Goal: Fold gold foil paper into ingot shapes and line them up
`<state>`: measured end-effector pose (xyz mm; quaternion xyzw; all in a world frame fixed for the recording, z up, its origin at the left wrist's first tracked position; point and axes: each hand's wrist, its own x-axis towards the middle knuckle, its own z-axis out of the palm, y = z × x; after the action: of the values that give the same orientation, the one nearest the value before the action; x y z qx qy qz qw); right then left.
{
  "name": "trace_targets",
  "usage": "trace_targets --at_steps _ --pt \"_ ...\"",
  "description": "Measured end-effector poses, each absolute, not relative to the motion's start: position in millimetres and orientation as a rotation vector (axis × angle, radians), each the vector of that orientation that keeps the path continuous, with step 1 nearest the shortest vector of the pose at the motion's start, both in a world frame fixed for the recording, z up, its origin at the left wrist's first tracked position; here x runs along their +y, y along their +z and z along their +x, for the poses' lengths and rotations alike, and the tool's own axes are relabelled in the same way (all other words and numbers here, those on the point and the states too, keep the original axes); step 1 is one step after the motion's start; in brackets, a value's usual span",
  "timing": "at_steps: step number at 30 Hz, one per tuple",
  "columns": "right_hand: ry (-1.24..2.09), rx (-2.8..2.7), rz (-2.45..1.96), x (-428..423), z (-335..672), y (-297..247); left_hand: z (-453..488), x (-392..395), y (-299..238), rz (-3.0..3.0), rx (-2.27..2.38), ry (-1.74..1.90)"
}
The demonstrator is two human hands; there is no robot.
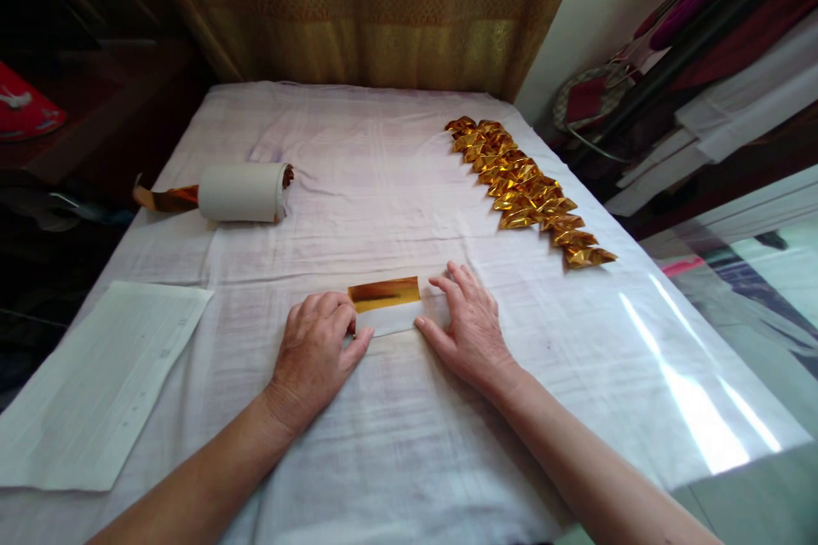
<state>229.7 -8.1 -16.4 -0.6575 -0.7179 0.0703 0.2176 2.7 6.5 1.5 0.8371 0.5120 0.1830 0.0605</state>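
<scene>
A small sheet of gold foil paper (383, 293) lies on the cloth in front of me. Its lower part shows a white band, apparently the back side folded over. My left hand (313, 342) has its fingers curled round the left edge, with the thumb pressing by the lower left corner. At the lower right corner, the thumb of my right hand (469, 325) touches the sheet, while its other fingers are spread above the cloth. Folded gold foil pieces (521, 179) lie in overlapping rows at the right.
A white cylinder (239, 192) with gold strips poking out of both ends lies on its side at the left. Nearer sits a pale paper sheet (102, 383). White cloth (358, 187) covers the table. A curtain (383, 17) hangs behind, and clothes (734, 102) hang at the right.
</scene>
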Motion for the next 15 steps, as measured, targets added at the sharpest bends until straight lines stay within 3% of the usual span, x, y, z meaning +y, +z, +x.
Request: trace_targets --at_steps 15 --pt "0.191 -2.007 -1.774 -8.1 231.9 -18.3 -15.4 12.0 -4.5 2.410 1.431 0.588"
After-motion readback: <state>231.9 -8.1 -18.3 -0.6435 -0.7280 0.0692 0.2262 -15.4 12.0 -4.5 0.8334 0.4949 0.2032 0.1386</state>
